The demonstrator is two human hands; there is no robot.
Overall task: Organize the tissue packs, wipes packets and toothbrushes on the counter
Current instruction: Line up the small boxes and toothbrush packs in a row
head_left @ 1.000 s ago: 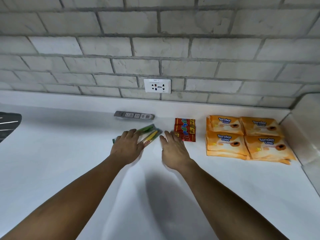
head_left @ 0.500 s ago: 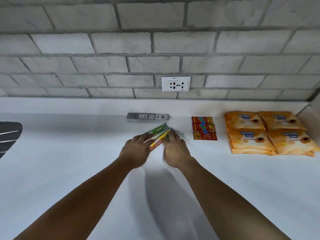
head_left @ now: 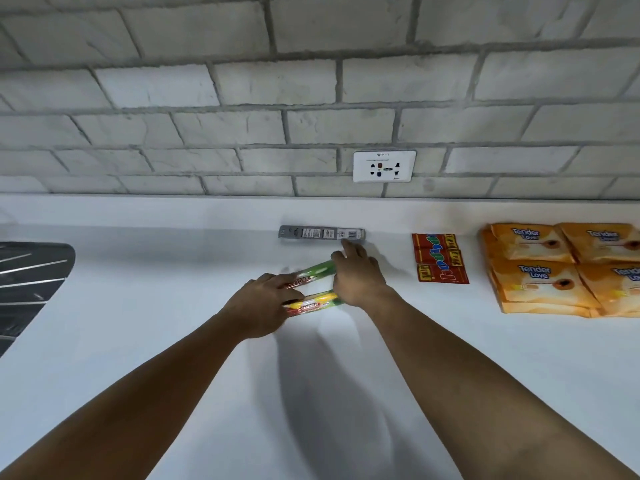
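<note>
Two packaged toothbrushes lie on the white counter point(head_left: 450, 358), a green toothbrush pack point(head_left: 317, 270) behind a yellow toothbrush pack point(head_left: 313, 302), a small gap between them. My left hand point(head_left: 259, 304) grips their left ends, fingers across the green one. My right hand point(head_left: 360, 275) presses on their right ends, its index finger stretched toward a grey toothbrush pack point(head_left: 322, 233) lying along the back wall. Red tissue packs point(head_left: 441, 259) lie to the right. Further right sit several orange wipes packets point(head_left: 543, 271) in a block.
A grey brick wall with a white power socket point(head_left: 383, 166) rises behind the counter. A dark sink basin point(head_left: 27, 282) cuts into the counter at the far left.
My right hand has left the red tissue packs and come onto the toothbrushes. The green and yellow packs, bunched and slanted before, now lie apart and nearly level.
</note>
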